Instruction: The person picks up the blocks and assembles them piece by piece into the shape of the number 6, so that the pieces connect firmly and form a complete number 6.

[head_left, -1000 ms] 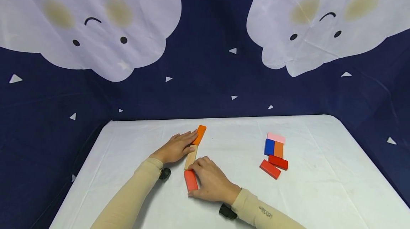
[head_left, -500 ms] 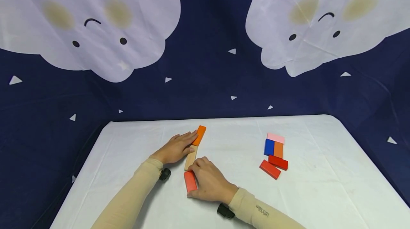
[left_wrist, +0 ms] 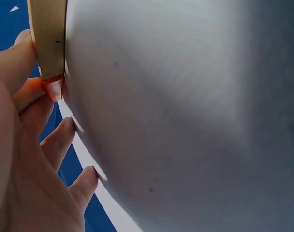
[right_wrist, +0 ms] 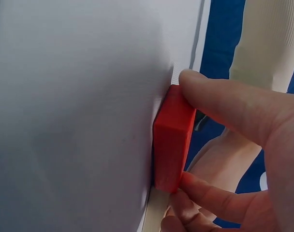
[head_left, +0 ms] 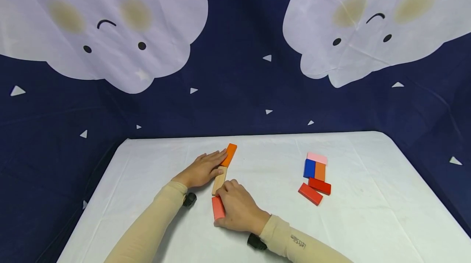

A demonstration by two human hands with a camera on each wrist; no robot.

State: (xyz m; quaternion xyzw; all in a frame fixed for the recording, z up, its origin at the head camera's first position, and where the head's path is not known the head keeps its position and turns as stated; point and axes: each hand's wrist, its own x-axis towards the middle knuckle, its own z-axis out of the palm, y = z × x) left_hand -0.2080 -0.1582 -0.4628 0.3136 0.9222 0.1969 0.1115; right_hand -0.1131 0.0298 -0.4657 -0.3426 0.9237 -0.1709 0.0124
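Three blocks lie end to end on the white table: an orange block (head_left: 230, 153) at the far end, a plain wooden block (head_left: 219, 182) in the middle and a red block (head_left: 218, 208) nearest. My left hand (head_left: 200, 171) rests with straight fingers on the orange block, its thumb on the wooden one; the left wrist view shows the wooden block (left_wrist: 48, 38) beside the thumb. My right hand (head_left: 241, 207) pinches the red block by its ends, thumb at the near end. The right wrist view shows this grip on the red block (right_wrist: 171, 140).
To the right on the white table (head_left: 272, 173) lies a group of blocks: a pink one (head_left: 317, 158), a blue one (head_left: 309, 169), an orange one (head_left: 320, 171) and two red ones (head_left: 319, 186). Behind the table hangs a dark blue cloth (head_left: 239, 103) with clouds.
My right hand has shifted slightly to the left, with the near red block turned a little more in line. The left hand has stayed where it was.
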